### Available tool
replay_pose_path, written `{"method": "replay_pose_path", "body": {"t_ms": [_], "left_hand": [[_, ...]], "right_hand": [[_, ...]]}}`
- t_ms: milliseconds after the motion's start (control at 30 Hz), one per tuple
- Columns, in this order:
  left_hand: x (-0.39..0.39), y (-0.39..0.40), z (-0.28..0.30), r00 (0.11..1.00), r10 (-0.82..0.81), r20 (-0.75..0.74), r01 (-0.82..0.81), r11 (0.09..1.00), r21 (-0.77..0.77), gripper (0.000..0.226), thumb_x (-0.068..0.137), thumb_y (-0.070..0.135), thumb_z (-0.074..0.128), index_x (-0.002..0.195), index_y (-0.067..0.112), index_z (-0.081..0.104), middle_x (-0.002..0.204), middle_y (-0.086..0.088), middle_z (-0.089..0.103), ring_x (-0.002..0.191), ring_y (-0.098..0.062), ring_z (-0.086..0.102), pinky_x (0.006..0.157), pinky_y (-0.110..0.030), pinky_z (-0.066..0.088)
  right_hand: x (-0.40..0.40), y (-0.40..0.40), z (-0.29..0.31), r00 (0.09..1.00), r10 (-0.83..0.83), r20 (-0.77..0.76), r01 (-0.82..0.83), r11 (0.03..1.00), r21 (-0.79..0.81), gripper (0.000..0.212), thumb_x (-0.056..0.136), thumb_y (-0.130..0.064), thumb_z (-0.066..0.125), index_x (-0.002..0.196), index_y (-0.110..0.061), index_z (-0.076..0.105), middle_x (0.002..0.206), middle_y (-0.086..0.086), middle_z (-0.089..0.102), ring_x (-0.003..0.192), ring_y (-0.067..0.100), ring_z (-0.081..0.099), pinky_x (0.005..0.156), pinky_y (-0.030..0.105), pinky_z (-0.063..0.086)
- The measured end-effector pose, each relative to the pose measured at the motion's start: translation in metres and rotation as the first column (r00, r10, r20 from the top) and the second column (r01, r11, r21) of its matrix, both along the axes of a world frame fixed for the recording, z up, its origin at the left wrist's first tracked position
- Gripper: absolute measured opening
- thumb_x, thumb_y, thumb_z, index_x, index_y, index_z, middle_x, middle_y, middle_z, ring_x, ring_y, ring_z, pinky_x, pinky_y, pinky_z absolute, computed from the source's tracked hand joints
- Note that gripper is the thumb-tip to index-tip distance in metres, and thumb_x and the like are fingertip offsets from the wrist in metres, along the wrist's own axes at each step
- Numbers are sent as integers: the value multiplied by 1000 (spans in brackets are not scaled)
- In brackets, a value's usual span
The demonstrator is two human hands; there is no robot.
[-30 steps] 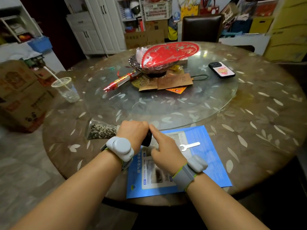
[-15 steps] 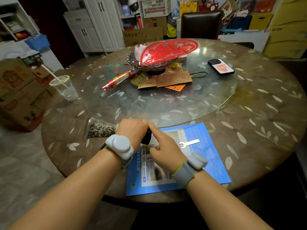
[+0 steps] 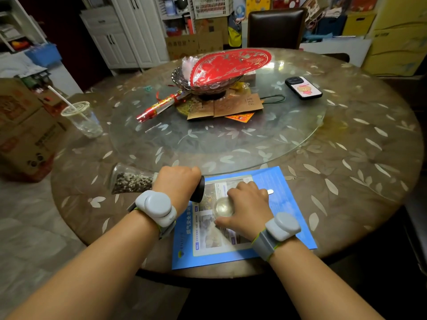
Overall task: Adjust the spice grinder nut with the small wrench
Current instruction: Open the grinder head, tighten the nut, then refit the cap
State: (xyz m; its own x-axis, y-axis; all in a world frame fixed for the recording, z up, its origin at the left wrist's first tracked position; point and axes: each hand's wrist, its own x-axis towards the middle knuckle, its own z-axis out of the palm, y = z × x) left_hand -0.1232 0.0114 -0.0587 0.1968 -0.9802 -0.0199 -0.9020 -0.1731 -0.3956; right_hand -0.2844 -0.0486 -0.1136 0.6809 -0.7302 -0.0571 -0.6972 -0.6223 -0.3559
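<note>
The spice grinder point(image 3: 132, 181) lies on its side at the table's near edge, its glass body full of peppercorns pointing left and its black head point(image 3: 199, 190) pointing right. My left hand point(image 3: 176, 183) is wrapped around its middle. My right hand point(image 3: 248, 207) rests palm down on the blue sheet point(image 3: 291, 204), fingers curled over the small flat wrench, of which only the far tip point(image 3: 270, 192) shows. A clear round cap point(image 3: 223, 207) sits on the sheet between my right thumb and fingers. Whether the fingers grip the wrench or the cap is hidden.
A glass turntable point(image 3: 219, 144) carries a glass bowl with a red paper cutting point(image 3: 228, 65), a red roll point(image 3: 159, 107), brown cards point(image 3: 231, 106) and a phone point(image 3: 303, 88). A plastic cup with a straw point(image 3: 82, 120) stands at the left. A dark chair point(image 3: 276, 27) is behind the table.
My right hand has left the grinder's black head and moved right onto the wrench, covering most of it. The clear cap now lies on the sheet. My left hand keeps its hold.
</note>
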Motion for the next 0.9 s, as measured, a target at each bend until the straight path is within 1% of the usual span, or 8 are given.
{"method": "replay_pose_path", "body": {"t_ms": [167,300,500,600,667,733,833,900], "left_hand": [[6,3,1,1000,9,4,-9,1000,-28,32,75,2,59,99,16,44,92,-3,64,81,-28,63,60,-34,38],[-1,7,-1,999,-15,39,13,998,56,28,79,2,57,101,15,47,92,-3,64,81,-28,64,60,-33,35],[-3,8,4,1000,-31,1,31,999,-8,27,79,2,56,98,17,45,92,-3,63,82,-29,63,61,-34,33],[3,10,9,979,-124,-163,82,966,-244,32,70,4,63,95,16,46,88,-5,63,81,-35,61,58,-34,35],[7,14,15,913,-173,-368,5,910,-415,35,66,8,69,94,16,49,86,-5,63,78,-36,59,57,-35,39],[5,20,21,813,-223,-538,-101,856,-507,47,60,8,76,100,18,54,92,-2,66,82,-31,60,65,-36,46],[0,29,21,711,-339,-616,-186,754,-630,51,56,11,75,103,15,58,95,0,65,87,-27,61,77,-37,50],[-3,33,20,669,-395,-630,-233,694,-682,52,55,9,76,102,16,57,95,4,63,87,-18,59,80,-21,47]], "right_hand": [[-1,2,1,993,-85,81,84,996,19,40,68,-54,62,87,-21,47,93,-4,40,101,22,43,83,37,27],[-4,2,0,994,-84,67,85,996,-18,41,66,-52,61,87,-21,45,92,-3,39,99,22,43,83,37,27],[-4,4,-2,985,-92,149,98,994,-37,39,65,-52,60,86,-21,49,91,-5,43,96,21,45,78,33,24],[-2,5,5,865,-251,435,191,966,176,44,61,-51,65,91,-20,59,92,-4,55,90,16,50,81,31,37],[-1,2,15,729,-391,562,124,883,453,42,62,-44,76,92,-17,64,94,2,62,83,15,55,77,26,46],[-2,-2,22,629,-487,606,12,786,618,39,65,-36,81,94,-15,66,94,7,65,79,15,57,73,23,48],[-4,-3,29,531,-542,651,-134,705,696,48,60,-42,78,97,-15,67,88,9,64,78,16,59,72,24,49],[-4,-2,36,475,-547,689,-217,686,695,50,62,-38,76,103,-11,66,85,7,62,75,12,58,70,19,48]]}}
